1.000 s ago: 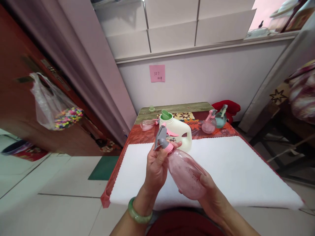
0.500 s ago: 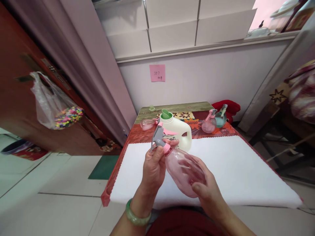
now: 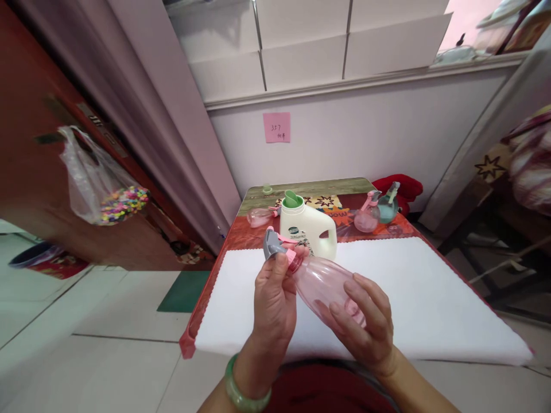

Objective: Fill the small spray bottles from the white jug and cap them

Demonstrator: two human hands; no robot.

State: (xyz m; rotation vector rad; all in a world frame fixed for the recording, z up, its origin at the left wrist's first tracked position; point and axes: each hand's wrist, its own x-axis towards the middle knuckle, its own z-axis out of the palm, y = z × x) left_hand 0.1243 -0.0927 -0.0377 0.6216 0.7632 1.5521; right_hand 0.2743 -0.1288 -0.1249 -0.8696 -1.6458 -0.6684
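A clear pink spray bottle (image 3: pixel 322 282) with a grey and pink trigger head (image 3: pixel 274 244) is held tilted above the white cloth, its head toward the upper left. My left hand (image 3: pixel 275 292) pinches the pink collar below the trigger head. Around the lower body of the bottle, my right hand (image 3: pixel 370 318) is curled, with its fingers near the base. Just behind stands a cream jug (image 3: pixel 316 226) with a handle and a green spout in its open mouth. No liquid can be made out inside the held bottle.
White cloth (image 3: pixel 413 298) covers the table's front. Farther back are a lying pink spray bottle (image 3: pixel 259 217), an upright pink one (image 3: pixel 367 217), a teal one (image 3: pixel 388 209) and a green cap (image 3: pixel 267 189). A plastic bag (image 3: pixel 99 183) hangs on the door at left.
The bottle has rolled about its length and tilted flatter, the trigger head turning with it. My right hand has shifted its grip, fingers now over the near side of the base.
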